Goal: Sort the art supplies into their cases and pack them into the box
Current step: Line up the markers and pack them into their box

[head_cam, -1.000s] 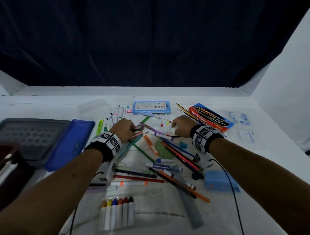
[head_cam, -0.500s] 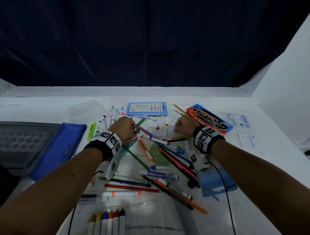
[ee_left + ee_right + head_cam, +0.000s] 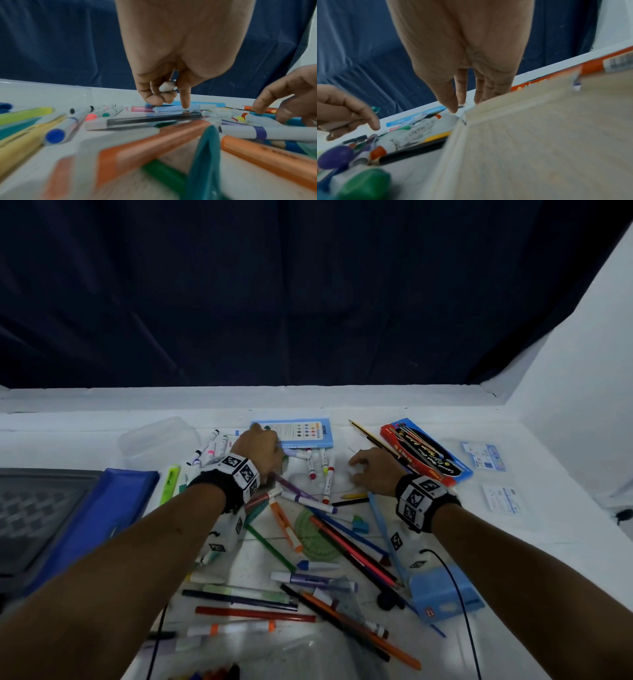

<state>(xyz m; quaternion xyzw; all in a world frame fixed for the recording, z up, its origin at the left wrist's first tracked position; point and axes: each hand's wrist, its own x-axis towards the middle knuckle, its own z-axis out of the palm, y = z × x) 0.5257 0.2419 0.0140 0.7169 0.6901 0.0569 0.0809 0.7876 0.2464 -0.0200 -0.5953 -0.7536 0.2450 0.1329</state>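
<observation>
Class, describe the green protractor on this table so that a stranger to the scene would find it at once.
Start at the white table and go to the heap of markers and pencils between the two forearms. In the middle of the heap lies the protractor, with a red pencil crossing over it. It alone there is flat, rounded and see-through green; its neighbours are all long sticks.

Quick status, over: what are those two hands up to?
Left hand grips white markers, forefinger on a pale blue marker. Right hand open over the pile. Nothing packed.
</observation>
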